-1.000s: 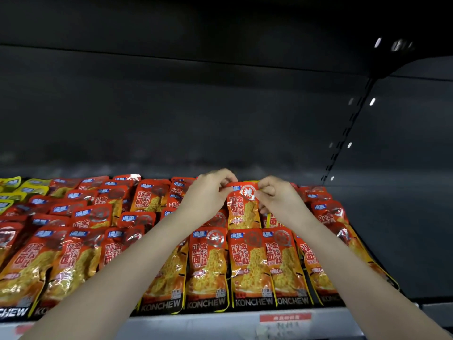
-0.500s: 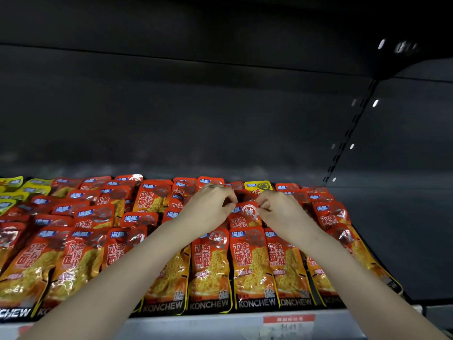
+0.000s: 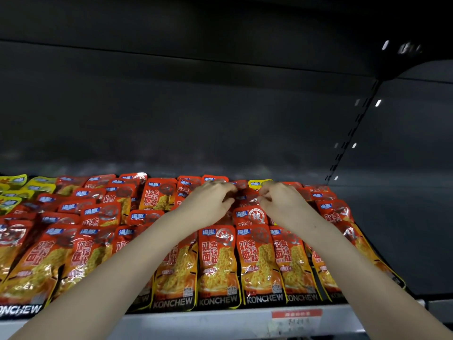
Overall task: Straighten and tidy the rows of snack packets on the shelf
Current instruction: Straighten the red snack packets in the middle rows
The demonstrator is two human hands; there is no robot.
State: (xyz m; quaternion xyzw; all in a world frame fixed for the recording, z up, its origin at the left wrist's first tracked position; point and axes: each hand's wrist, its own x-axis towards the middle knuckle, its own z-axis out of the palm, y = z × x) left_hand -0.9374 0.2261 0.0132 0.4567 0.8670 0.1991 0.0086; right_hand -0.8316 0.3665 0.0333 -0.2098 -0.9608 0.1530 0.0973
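A dark store shelf (image 3: 201, 322) runs across the lower part of the view, its pale front lip at 6 o'clock carrying a red-topped price label (image 3: 296, 315) toward 5 o'clock. The shelf's deck slopes up and away, and overlapping rows of red-orange snack packets (image 3: 218, 263) lie flat on it, covering it from the left edge of the picture to about 4 o'clock. The front row shows black bottom bands printed KONCHEW. A few yellow packets (image 3: 14, 190) sit at 9 o'clock at the far left, and one more yellow packet (image 3: 257, 184) shows at the back of the rows between the two hands.

Behind the packets rises a plain dark grey back panel (image 3: 171, 114), filling the whole upper half toward 12 o'clock. At 2 to 3 o'clock a slotted metal upright (image 3: 353, 133) slants down the wall, with small glints of light beside it. To its right the next shelf bay (image 3: 397, 217) is dim and little can be made out there.

Both bare forearms reach in from 7 and 5 o'clock. The left hand (image 3: 208, 201) rests over the back rows just left of centre, its fingers (image 3: 226, 190) curled inward and pinching at the top edge of a red packet (image 3: 245, 195) in the rear of the middle column. The right hand (image 3: 282, 202) sits just beside it, fingers bent and closed on the same packet's other upper corner. That area is blurred, so exactly how much of the packet is gripped cannot be told.
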